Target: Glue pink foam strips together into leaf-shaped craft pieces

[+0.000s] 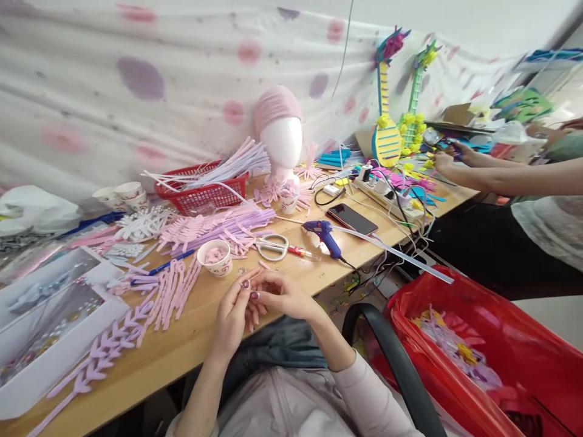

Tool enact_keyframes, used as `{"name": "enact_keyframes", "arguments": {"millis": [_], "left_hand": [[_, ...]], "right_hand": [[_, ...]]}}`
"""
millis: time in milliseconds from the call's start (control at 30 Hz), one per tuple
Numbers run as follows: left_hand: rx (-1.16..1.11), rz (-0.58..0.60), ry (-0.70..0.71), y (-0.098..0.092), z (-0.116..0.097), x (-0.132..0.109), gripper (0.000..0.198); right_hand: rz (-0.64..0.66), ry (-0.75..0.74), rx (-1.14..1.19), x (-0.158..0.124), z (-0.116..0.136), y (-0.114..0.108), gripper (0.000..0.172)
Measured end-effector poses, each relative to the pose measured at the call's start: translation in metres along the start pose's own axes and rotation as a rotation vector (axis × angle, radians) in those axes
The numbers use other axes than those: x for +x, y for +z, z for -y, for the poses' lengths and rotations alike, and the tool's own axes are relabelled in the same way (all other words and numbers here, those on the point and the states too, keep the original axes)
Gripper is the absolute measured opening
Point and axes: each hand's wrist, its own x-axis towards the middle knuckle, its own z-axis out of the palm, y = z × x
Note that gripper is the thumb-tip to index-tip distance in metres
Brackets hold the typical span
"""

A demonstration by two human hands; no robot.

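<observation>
My left hand [233,312] and my right hand [285,295] meet over the table's front edge, fingertips pinched together. Between them is something small and pinkish, mostly hidden by the fingers. Just behind my hands stands a paper cup [215,258] with pink pieces in it. White-handled scissors [272,247] lie beyond my fingers, beside a red and clear tube [303,252]. To the right of these, a blue glue gun [322,237] rests on the table. Pink fuzzy strips [170,291] are spread to the left of the cup.
A red basket [204,197] of pale stems and a white mannequin head [282,142] stand at the back. A phone [352,219] and power strip [387,197] lie right. Lower right is a red-lined bin [523,328]. Another person's arms [510,176] reach in.
</observation>
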Motion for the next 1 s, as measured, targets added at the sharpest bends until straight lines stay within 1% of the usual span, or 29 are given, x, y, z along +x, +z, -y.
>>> {"name": "enact_keyframes", "arguments": {"millis": [133,233,333,400,500,600,700,800,900,1000], "left_hand": [[0.047,0.004,-0.008,0.001,-0.001,-0.003,0.060],[0.089,-0.050,0.030,0.001,-0.001,-0.006,0.058],[0.204,-0.165,0.177,-0.002,0.002,-0.009,0.047],[0.341,-0.199,0.302,-0.003,0.005,-0.011,0.039],[0.550,-0.217,0.446,-0.002,0.011,-0.010,0.039],[0.680,-0.257,0.516,0.001,0.015,-0.007,0.043],[0.720,-0.303,0.535,0.002,0.017,-0.005,0.045],[0.730,-0.324,0.566,0.002,0.018,-0.005,0.041],[0.738,-0.337,0.590,0.003,0.019,-0.006,0.039],[0.753,-0.340,0.579,0.003,0.020,-0.005,0.038]], "right_hand": [[-0.053,0.004,0.016,0.002,-0.002,0.004,0.029],[-0.153,0.014,0.014,0.004,-0.004,0.004,0.031],[-0.269,0.005,-0.040,0.006,-0.005,0.003,0.032],[-0.307,0.004,-0.031,0.007,-0.004,0.002,0.032],[-0.317,0.018,0.003,0.007,-0.003,0.002,0.032],[-0.322,0.035,-0.055,0.007,-0.003,0.004,0.027],[-0.310,0.051,-0.159,0.007,-0.004,0.006,0.021],[-0.303,0.048,-0.232,0.008,-0.005,0.008,0.017],[-0.317,0.068,-0.264,0.009,-0.005,0.010,0.017],[-0.327,0.095,-0.300,0.010,-0.003,0.013,0.018]]}}
